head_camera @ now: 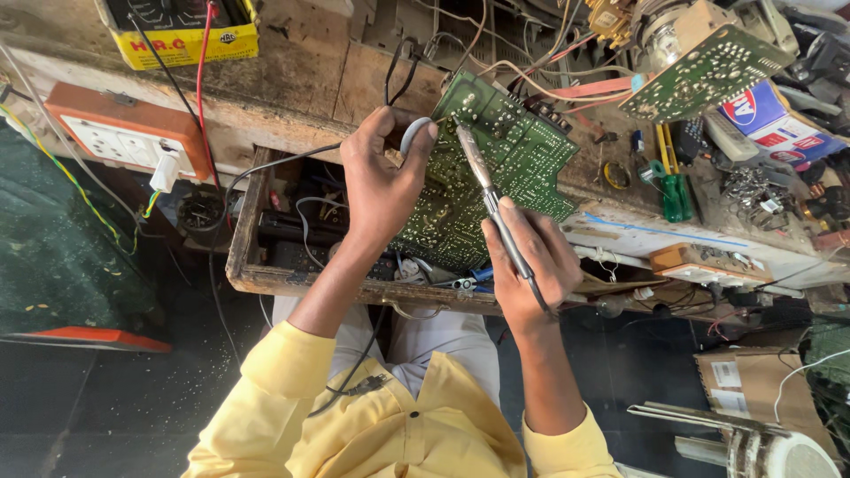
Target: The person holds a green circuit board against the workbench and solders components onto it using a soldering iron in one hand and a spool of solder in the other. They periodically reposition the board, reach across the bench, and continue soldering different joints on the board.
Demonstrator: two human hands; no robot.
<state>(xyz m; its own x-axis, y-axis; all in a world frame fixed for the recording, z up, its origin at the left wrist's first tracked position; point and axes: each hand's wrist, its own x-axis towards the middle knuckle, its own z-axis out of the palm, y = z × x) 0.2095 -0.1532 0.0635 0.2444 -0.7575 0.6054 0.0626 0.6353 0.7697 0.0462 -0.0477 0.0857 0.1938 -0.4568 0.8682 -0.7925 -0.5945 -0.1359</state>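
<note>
Hands (381,181) (527,261) w/ soldering iron (487,190) on circuit board (496,168).

Cluttered repair bench over a dark floor, daylight from the upper right.

A worn wooden workbench (301,84) runs beyond the hands, with an open wooden drawer (243,221) just below the left hand. An orange socket board (124,133) sits well to its left, a yellow box (181,35) above that. Right of the right hand: green screwdriver (676,190), loose parts, a cardboard box (753,385) low down. Dark speckled floor (106,407) below.
</note>
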